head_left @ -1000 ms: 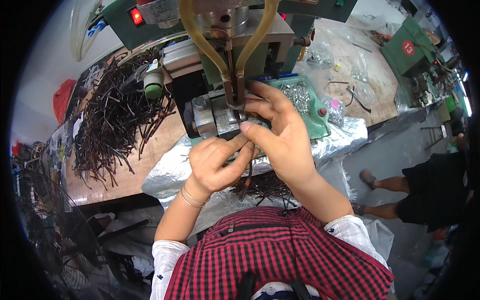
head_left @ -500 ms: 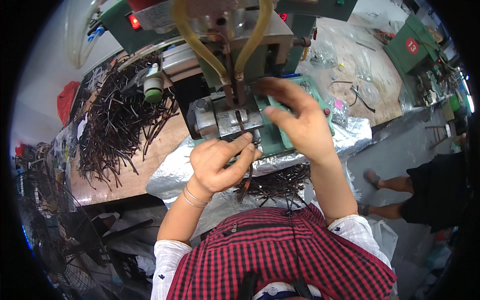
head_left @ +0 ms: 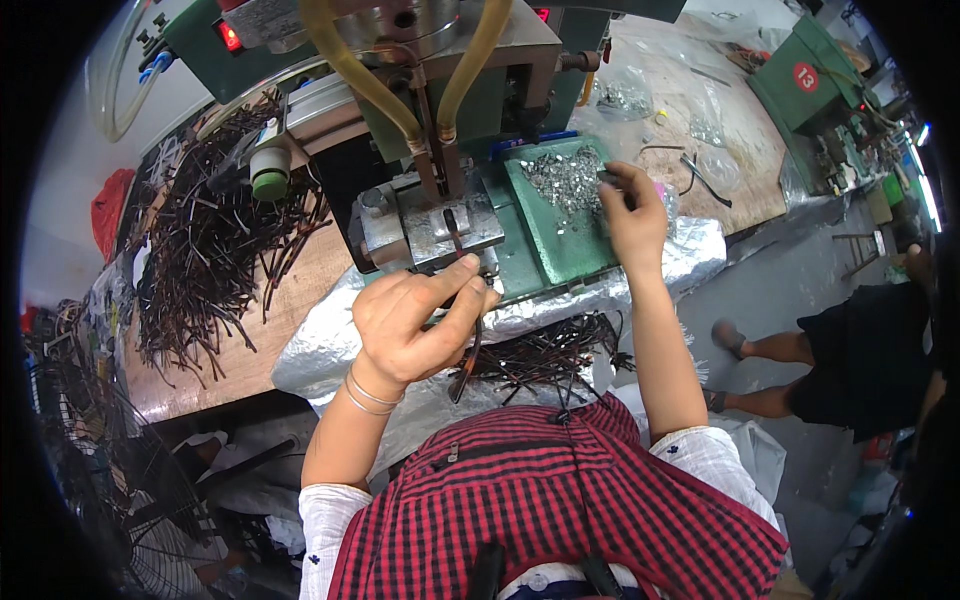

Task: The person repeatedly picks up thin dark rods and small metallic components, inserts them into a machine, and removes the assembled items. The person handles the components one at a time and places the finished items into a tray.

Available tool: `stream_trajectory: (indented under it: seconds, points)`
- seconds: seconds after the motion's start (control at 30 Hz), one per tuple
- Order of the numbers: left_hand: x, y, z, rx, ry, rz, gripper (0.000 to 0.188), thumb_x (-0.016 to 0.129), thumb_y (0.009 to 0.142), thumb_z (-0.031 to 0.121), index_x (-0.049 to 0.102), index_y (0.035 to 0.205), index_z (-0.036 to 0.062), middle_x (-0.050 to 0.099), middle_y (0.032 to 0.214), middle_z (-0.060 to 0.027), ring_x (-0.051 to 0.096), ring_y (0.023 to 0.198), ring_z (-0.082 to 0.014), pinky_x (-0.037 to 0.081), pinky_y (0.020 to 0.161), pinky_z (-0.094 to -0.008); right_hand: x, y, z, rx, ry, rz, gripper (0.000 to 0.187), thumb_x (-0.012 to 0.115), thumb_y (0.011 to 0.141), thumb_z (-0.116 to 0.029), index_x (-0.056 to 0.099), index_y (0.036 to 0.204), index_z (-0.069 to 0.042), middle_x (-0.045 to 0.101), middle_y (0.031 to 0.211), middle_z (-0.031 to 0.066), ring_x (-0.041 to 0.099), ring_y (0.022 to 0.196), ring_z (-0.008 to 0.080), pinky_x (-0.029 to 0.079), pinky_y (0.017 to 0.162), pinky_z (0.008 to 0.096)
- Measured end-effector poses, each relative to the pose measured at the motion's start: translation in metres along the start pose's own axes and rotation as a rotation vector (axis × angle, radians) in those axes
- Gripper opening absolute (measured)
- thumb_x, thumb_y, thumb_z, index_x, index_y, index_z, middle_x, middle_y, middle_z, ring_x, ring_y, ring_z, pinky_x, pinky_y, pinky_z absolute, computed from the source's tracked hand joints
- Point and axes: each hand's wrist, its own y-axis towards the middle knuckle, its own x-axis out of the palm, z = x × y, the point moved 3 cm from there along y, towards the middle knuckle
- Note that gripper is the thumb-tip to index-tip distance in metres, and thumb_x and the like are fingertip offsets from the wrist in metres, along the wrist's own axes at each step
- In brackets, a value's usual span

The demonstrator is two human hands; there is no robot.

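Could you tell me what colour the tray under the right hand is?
Green tray, seen in the head view.

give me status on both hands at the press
Left hand pinching thin dark wire at grey metal press block. Right hand picking small silver parts from green tray. Nothing blocking.

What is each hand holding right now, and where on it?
Left hand pinches a dark thin rod near its upper end; right hand picks at small metal parts, grip unclear.
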Motion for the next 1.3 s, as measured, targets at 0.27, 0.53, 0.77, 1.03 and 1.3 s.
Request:
stream_trajectory:
  seconds: [0.27,0.53,0.77,1.03,1.3]
  points:
    - [-0.002,-0.005,-0.001,-0.05,-0.043,-0.016,0.031,0.089,0.075,0.008,0.073,0.102,0.0076,0.077,0.103,-0.0128,0.064,0.061,-0.0155,0.047,0.05,-0.0263,0.011,-0.042,-0.02,-0.136,-0.452,-0.203,0.015,0.078,0.079,-0.008,0.075,0.093,-0.005,0.069,0.094,0.0119,0.064,0.097,0.0339,0.05,0.089,0.0442]
    - [-0.03,-0.038,0.022,-0.234,0.015,-0.075,0.035,0.082,0.077,0.008,0.076,0.112,0.0114,0.075,0.124,-0.0116,0.062,0.063,-0.014,0.047,0.054,-0.026,0.029,-0.048,-0.033,-0.371,-0.597,-0.2,0.011,0.073,0.081,-0.002,0.068,0.09,-0.004,0.064,0.091,0.015,0.061,0.093,0.0387,0.048,0.083,0.0485]
    - [-0.113,-0.062,-0.09,-0.701,0.477,0.048,0.013,0.072,0.087,-0.002,0.075,0.097,0.0051,0.073,0.094,-0.0072,0.07,0.084,-0.0267,0.054,0.074,-0.0332,0.015,-0.043,-0.02,-0.137,-0.381,-0.065,0.014,0.063,0.1,-0.006,0.071,0.11,0.0,0.072,0.098,0.0103,0.067,0.087,0.0194,0.052,0.085,0.0312]
    - [-0.061,-0.171,-0.183,-0.713,0.874,-0.558,0.007,0.071,0.077,0.009,0.076,0.08,0.0067,0.07,0.092,-0.0092,0.068,0.086,-0.0314,0.056,0.076,-0.0423,0.023,-0.045,-0.014,-0.174,-0.329,-0.066,0.014,0.069,0.094,-0.005,0.075,0.107,-0.002,0.075,0.1,0.0139,0.07,0.095,0.0317,0.054,0.088,0.0391]
    - [-0.068,-0.171,-0.188,-0.783,0.702,-0.794,0.012,0.068,0.073,0.008,0.075,0.082,0.0046,0.072,0.092,-0.0156,0.072,0.087,-0.0347,0.059,0.077,-0.0442,-0.016,-0.058,-0.037,-0.044,-0.008,-0.065,0.017,0.068,0.094,0.0,0.074,0.11,0.0,0.074,0.104,0.0107,0.069,0.096,0.0203,0.052,0.09,0.0311]
